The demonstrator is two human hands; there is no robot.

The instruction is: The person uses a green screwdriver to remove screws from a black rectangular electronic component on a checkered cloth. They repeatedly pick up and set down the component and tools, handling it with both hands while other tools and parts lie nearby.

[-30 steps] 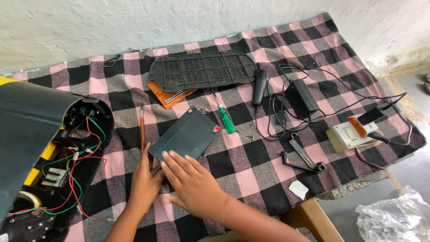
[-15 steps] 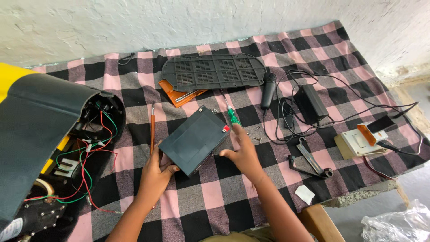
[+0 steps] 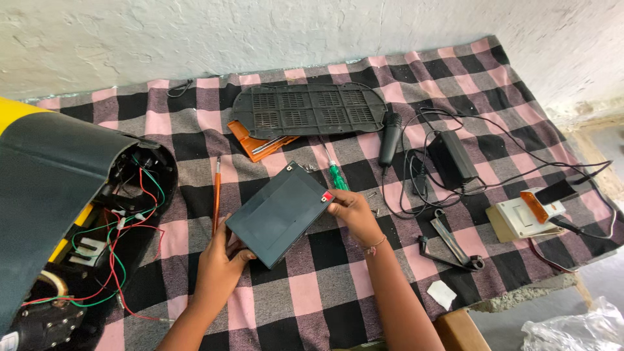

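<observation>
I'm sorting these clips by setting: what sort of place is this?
Probably an informal repair spot for electrical gear, set up on a checked cloth beside a rough white wall. Both hands hold a dark battery; an opened device with loose wiring, a screwdriver and a spanner lie around.

1. I see the battery (image 3: 279, 214) lying on the checked cloth (image 3: 312, 292), between my hands.
2. Left of it lies a pencil-like tool (image 3: 216, 194); further left, the open casing (image 3: 78, 214) with wires.
3. Behind it sits the grille panel (image 3: 311, 109); right of it, the adapter (image 3: 452, 159) and the switch box (image 3: 525, 218).
</observation>
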